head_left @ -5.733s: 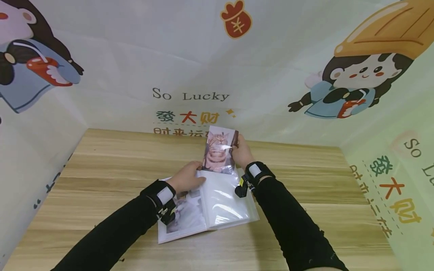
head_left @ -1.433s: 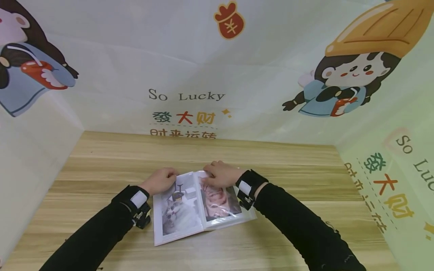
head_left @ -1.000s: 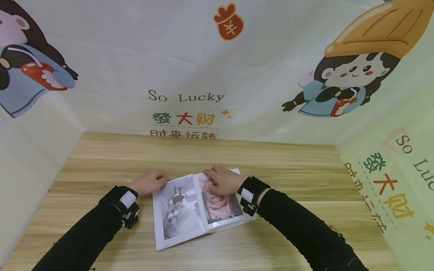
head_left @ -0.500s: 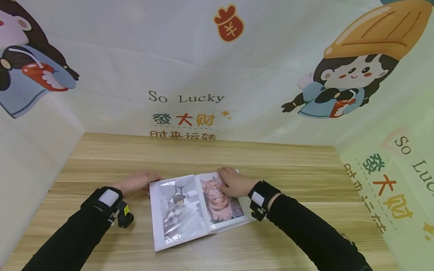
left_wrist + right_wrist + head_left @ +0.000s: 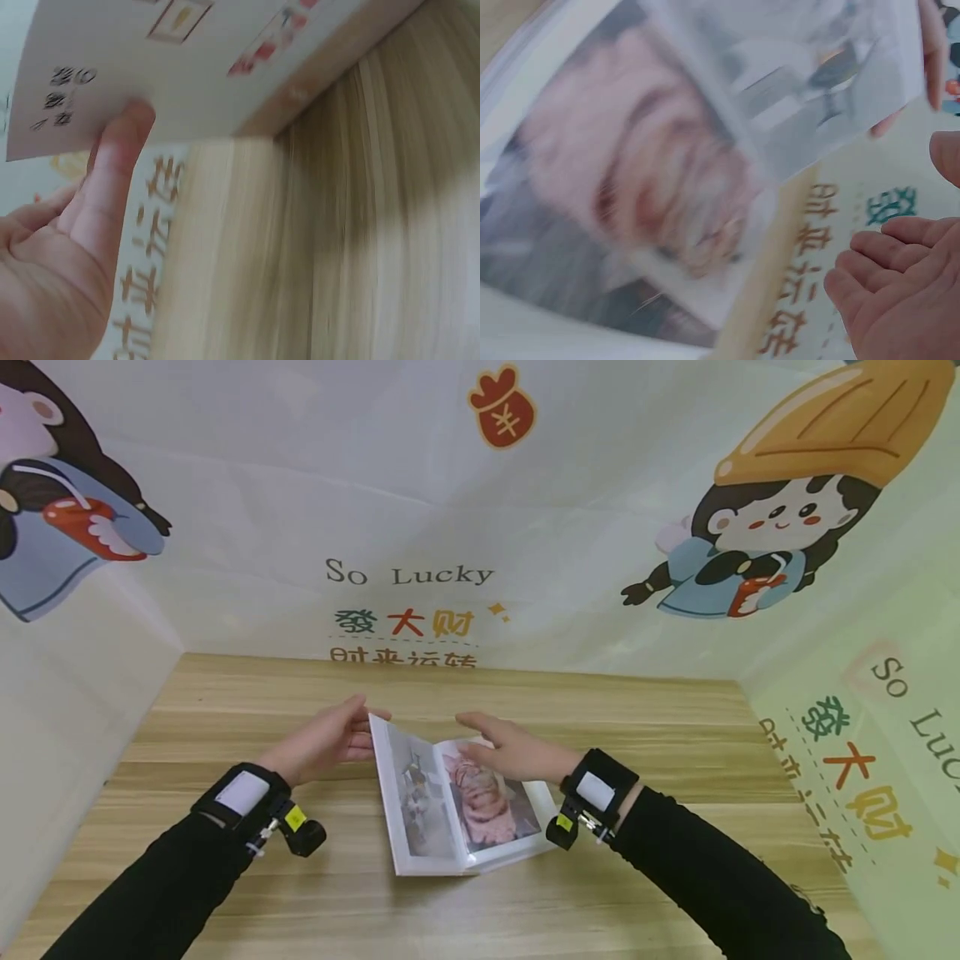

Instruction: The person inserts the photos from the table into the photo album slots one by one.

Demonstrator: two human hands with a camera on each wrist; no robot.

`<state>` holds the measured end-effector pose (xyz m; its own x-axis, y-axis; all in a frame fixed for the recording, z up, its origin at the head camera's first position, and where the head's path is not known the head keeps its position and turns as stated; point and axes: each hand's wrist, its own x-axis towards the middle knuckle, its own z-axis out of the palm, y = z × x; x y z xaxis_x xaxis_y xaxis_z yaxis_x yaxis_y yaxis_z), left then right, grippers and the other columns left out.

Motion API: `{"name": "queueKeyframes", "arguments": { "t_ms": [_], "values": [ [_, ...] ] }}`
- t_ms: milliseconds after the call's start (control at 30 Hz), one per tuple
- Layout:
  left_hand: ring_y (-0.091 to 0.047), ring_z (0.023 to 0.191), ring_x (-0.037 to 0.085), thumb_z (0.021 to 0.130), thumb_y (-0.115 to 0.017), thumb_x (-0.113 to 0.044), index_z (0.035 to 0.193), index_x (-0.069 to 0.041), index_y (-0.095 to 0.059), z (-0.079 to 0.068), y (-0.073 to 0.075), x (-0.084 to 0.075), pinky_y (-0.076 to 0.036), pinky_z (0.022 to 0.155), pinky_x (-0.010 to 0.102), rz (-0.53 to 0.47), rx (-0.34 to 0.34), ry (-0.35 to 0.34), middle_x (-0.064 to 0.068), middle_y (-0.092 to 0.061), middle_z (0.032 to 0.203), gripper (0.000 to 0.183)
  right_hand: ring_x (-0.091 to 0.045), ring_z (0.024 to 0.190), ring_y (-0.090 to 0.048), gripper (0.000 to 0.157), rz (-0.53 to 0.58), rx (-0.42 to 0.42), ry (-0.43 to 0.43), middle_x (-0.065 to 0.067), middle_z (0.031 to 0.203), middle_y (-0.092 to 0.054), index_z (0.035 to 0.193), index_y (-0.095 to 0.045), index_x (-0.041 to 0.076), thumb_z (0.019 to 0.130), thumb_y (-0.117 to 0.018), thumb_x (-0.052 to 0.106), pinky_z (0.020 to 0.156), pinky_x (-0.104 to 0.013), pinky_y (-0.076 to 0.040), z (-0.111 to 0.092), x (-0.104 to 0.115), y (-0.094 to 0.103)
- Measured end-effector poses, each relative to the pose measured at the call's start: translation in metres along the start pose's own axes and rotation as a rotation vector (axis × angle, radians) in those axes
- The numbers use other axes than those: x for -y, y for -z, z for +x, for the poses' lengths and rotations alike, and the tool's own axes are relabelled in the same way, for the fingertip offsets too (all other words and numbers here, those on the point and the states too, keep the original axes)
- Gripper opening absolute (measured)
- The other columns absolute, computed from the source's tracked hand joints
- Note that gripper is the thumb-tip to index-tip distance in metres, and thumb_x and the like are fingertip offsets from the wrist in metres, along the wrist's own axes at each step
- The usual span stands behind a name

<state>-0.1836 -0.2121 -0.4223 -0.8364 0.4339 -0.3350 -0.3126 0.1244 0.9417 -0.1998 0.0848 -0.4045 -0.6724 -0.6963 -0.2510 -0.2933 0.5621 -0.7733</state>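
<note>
A white photo album [image 5: 429, 864] stands open on the wooden table, its left cover raised at an angle. Behind this cover is my left hand [image 5: 318, 743], fingers extended against its outer side. The left wrist view has a fingertip of that hand pressing on the printed cover [image 5: 187, 97]. A pale cat photo [image 5: 423, 802] fills the left sleeve, and an orange tabby cat photo [image 5: 480, 802] the right one. Over the top of the right page hovers my right hand [image 5: 517, 750], fingers loosely extended, holding nothing. Its palm shows in the right wrist view.
The wooden table [image 5: 247, 693] runs back to a pale printed cloth [image 5: 262, 543], which also hangs along both sides. Camera straps sit on both wrists, with the right wrist camera [image 5: 561, 832] close to the album's right edge.
Earlier the tabby photo went from my right hand's grip into the right sleeve. Since half a second ago my left hand has swung the left cover upward, and my right hand has lifted off the page.
</note>
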Motion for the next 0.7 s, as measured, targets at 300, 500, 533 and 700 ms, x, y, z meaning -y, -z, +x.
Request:
{"name": "queueKeyframes", "arguments": {
  "t_ms": [300,500,533,700],
  "values": [
    [-0.069,0.117,0.031,0.115,-0.024,-0.019,0.144,0.027,-0.038,0.015,-0.035,-0.001,-0.053,0.107,0.042,0.022,0.006,-0.067,0.044,-0.05,0.142,0.056,-0.042,0.152,-0.037,0.057,0.123,-0.005,0.0,-0.029,0.163,-0.038,0.16,-0.029,-0.011,0.115,-0.038,0.022,0.124,-0.051,-0.033,-0.007,0.027,0.016],
    [-0.064,0.122,0.047,0.113,-0.033,-0.015,0.137,0.024,-0.05,0.021,-0.056,0.013,-0.054,0.105,0.05,0.271,-0.047,-0.017,0.037,-0.06,0.133,0.05,-0.044,0.153,-0.034,0.061,0.13,-0.038,-0.074,-0.031,0.165,-0.033,0.162,-0.023,-0.012,0.116,-0.037,0.026,0.124,-0.053,-0.031,-0.012,0.017,0.019],
    [-0.067,0.117,0.044,0.113,-0.034,-0.015,0.134,0.024,-0.052,0.021,-0.059,0.015,-0.056,0.102,0.048,0.318,-0.052,-0.019,0.035,-0.063,0.127,0.048,-0.044,0.153,-0.034,0.061,0.137,-0.04,-0.077,-0.032,0.165,-0.032,0.161,-0.023,-0.013,0.116,-0.036,0.025,0.124,-0.053,-0.031,-0.012,0.015,0.019],
    [-0.056,0.078,0.02,0.112,-0.043,-0.016,0.109,0.011,-0.065,0.025,-0.071,0.024,-0.048,0.07,0.031,0.426,-0.095,-0.014,0.014,-0.062,0.088,0.036,-0.047,0.147,-0.042,0.059,0.205,-0.049,-0.048,-0.036,0.159,-0.038,0.159,-0.023,-0.016,0.116,-0.033,0.024,0.121,-0.054,-0.036,-0.014,0.006,0.021]
  ]
}}
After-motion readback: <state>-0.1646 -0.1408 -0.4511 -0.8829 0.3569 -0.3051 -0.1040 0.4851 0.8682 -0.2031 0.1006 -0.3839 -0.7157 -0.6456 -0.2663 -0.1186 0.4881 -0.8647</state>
